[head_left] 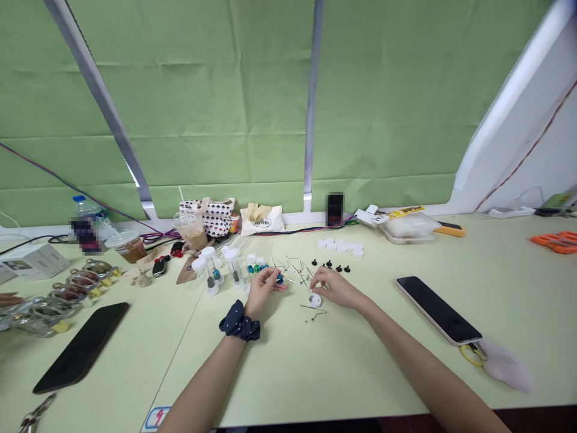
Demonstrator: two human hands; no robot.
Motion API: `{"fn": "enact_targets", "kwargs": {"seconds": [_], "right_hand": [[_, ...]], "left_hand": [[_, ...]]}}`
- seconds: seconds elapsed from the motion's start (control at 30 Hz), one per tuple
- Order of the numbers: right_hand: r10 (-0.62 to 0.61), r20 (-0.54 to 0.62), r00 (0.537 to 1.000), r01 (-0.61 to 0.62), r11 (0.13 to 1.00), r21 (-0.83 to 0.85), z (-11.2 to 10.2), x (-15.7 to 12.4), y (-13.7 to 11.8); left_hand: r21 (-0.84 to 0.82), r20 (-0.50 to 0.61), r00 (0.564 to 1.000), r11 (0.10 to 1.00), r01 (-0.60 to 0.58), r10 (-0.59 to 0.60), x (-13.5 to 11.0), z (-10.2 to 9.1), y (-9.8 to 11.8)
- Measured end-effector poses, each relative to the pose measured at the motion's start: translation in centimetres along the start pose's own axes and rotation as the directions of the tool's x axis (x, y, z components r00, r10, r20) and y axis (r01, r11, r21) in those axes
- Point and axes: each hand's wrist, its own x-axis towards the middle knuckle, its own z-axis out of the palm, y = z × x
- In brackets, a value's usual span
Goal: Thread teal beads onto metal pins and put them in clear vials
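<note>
Wearing a dark dotted scrunchie (240,322) at the wrist, my left hand (262,290) is closed in a pinch on a small shiny blue piece (280,278), which the fingers partly cover. My right hand (334,288) is bent downward with its fingertips together, just above a small white round cap (315,300); what they pinch, if anything, is too small to make out. Thin bent metal wires (295,267) lie between and beyond the hands, and a few more metal pieces (314,311) lie nearer me. Blue and green shiny pieces (256,268) sit behind my left hand.
Clear tubes with white caps (233,267) stand left of my hands. Small black parts (339,269) and white caps (340,246) lie behind. Phones (437,310) (83,346) flank the work area. Drink cups (192,228), bottles, and another person's hand (9,299) are at left.
</note>
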Motion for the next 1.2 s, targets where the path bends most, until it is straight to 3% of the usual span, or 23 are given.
{"fn": "enact_targets", "kwargs": {"seconds": [0.17,0.3,0.63,0.93,1.2], "right_hand": [[0.171,-0.152,0.974,-0.194,0.969,-0.153,-0.7,0.4,2.9],[0.256,-0.119,0.959,-0.277,0.934,-0.224,-1.2,0.3,4.8],[0.21,-0.029,0.977,-0.212,0.959,-0.188,0.8,0.3,4.4],[0.105,-0.061,0.993,-0.112,0.985,-0.13,1.6,0.6,4.1],[0.069,-0.055,0.996,-0.081,0.962,-0.261,3.1,1.2,3.2]], "left_hand": [[0.012,0.0,1.0,1.0,-0.01,0.01,-0.2,0.2,0.1],[0.018,0.009,1.0,1.0,-0.003,0.003,-0.3,0.2,0.2],[0.006,0.002,1.0,1.0,0.012,-0.012,-0.2,0.3,0.0],[0.008,0.023,1.0,1.0,0.006,-0.006,-0.1,0.1,-0.3],[0.014,0.026,1.0,1.0,-0.005,0.004,-0.2,0.2,-0.2]]}}
